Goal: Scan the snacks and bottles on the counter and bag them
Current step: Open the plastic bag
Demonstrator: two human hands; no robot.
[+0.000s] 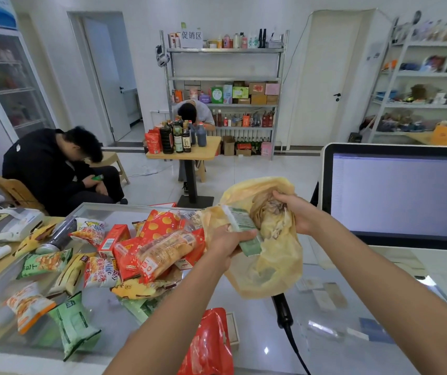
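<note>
My left hand (227,243) grips a green snack packet (244,228), its upper end inside the mouth of a yellow plastic bag (271,269). My right hand (296,215) grips the bag's bunched rim and holds it up above the glass counter (257,345). A pile of snack packets (124,253) in red, green and yellow lies on the counter to the left. A dark bottle (58,235) lies on its side at the pile's far left. Below the bag a black handheld scanner (283,311) rests on the counter.
A red packet (207,345) lies at the counter's near edge. A monitor (403,196) stands at the right. A white device (13,226) sits at the far left. Beyond the counter, two persons sit, one at a small table (187,147) with bottles. Shelves line the back wall.
</note>
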